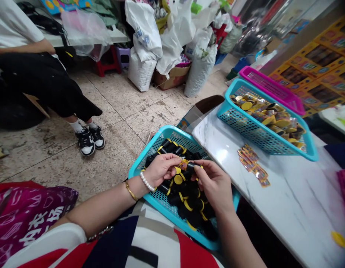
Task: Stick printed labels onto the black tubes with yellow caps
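Observation:
My right hand (215, 184) grips a small black cylinder (191, 167) with a yellow end. My left hand (162, 168) is closed in a pinch at the end of an orange printed label (183, 164), which lies against the cylinder's side. Both hands are above a blue plastic basket (150, 147) on my lap, filled with black cylinders that have yellow caps (178, 179). To the right, several loose printed labels (248, 158) lie on the white marbled table (289, 186).
A second blue basket (245, 136) on the table holds labelled cylinders, with a pink basket (272, 87) behind it. A yellow cap (339, 239) lies at the table's right. White sacks (143, 67) stand on the floor. A seated person (44, 82) is at left, near a purple bag (35, 212).

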